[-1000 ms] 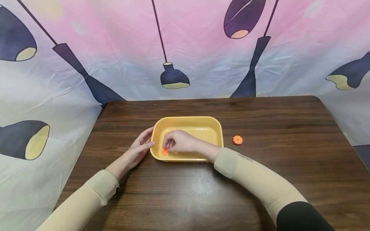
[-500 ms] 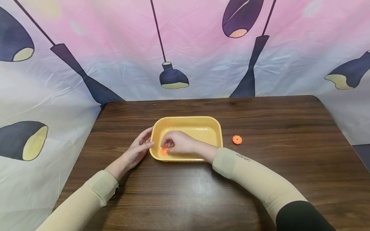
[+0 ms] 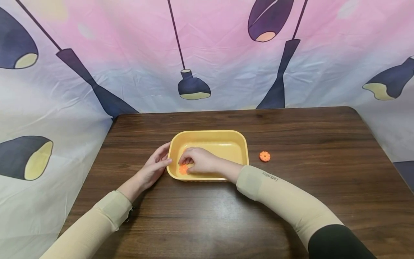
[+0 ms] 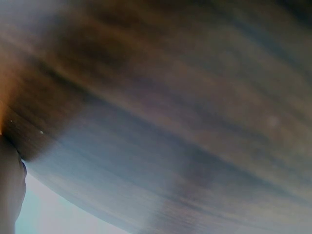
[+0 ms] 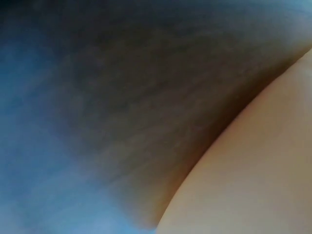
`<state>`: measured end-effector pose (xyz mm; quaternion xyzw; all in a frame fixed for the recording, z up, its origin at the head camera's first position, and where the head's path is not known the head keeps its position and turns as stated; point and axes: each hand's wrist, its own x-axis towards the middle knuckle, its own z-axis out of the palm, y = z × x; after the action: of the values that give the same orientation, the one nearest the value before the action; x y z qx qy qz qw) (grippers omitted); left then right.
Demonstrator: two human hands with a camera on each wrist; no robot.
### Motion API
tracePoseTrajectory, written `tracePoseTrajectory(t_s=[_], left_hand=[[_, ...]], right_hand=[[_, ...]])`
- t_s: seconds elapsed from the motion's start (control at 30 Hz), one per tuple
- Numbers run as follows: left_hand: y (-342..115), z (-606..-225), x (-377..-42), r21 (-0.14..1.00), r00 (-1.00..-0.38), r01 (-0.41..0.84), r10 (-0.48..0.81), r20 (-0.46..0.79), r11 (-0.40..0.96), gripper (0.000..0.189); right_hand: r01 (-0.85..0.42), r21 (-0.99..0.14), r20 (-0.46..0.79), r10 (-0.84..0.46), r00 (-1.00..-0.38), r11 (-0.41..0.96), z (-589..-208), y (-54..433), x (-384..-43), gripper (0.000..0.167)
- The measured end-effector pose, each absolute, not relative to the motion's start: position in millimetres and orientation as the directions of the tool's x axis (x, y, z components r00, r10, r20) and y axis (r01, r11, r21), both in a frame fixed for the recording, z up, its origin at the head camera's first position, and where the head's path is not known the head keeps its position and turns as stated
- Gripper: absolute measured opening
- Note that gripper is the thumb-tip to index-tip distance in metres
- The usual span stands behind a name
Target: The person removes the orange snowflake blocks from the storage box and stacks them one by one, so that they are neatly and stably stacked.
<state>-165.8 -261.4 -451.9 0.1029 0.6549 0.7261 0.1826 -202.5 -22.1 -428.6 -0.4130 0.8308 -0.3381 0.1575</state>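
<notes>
In the head view, a yellow rectangular tub (image 3: 223, 174) stands mid-table. My left hand (image 3: 153, 166) holds its left end, thumb at the rim and fingers along the outside wall. My right hand (image 3: 199, 160) reaches inside from the right, its bent fingers and thumb at an orange notched disc (image 3: 183, 169) near the tub's left end. A bit of orange (image 3: 185, 149) shows behind the knuckles, mostly hidden. Outside the tub, to its right, lies another orange notched disc (image 3: 264, 156) with a centre hole.
The dark wood-grain table (image 3: 207, 219) ends at a patterned cloth backdrop (image 3: 129, 79) with printed lamps. A pale sleeve covers each forearm. Both wrist views are blurred, showing mainly the table surface (image 4: 161, 122) and a strip of skin.
The right hand has shifted very slightly left and toward the near side inside the tub. The left hand keeps its hold, and the loose disc lies where it was.
</notes>
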Motion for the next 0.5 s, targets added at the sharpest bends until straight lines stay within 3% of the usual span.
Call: tracePoseTrajectory(t_s=[0.5], left_hand=[[-260.8,-451.7,-166.2,0.989,-0.914,-0.127,0.396,-0.086,-0.078,0.071]], right_hand=[[-0.617,-0.644,0.016,-0.798,-0.603,0.453,-431.4,-25.3,-199.6,0.031]])
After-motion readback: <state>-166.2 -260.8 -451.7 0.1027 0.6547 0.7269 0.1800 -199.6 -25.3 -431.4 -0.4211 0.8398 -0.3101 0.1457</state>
